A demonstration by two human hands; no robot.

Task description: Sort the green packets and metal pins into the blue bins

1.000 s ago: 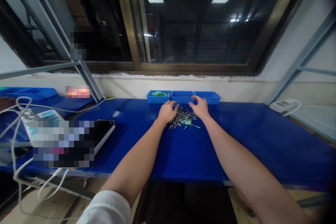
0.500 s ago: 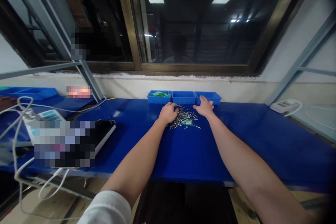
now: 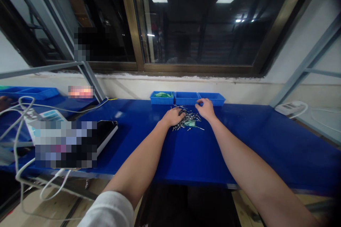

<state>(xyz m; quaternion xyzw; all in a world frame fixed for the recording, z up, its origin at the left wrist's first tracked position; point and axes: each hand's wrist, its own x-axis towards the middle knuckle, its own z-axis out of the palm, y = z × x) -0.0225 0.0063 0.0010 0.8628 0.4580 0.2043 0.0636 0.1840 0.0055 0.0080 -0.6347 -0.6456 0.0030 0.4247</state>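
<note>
A loose pile of slim silver metal pins, which look like blind rivets, lies on the blue tabletop. My left hand rests on the pile's left side, its fingers loosely bent over the pins; no held piece is distinguishable. Beyond the pile's right end, my right hand hovers with thumb and curved forefinger apart, nothing visible between them. It partly covers the front of the right blue bin. A pale green scrap sits under the pile's near edge.
Next to the right bin stand a middle blue bin and a left blue bin with green material inside. A dark-screened device and white cables lie left. A white power strip is far right. Another person's hand shows at the left edge.
My right hand has drawn back slightly from the right bin, and its spread fingers have curled. My left hand has shifted a little right and its fingers reach further over the pile.
</note>
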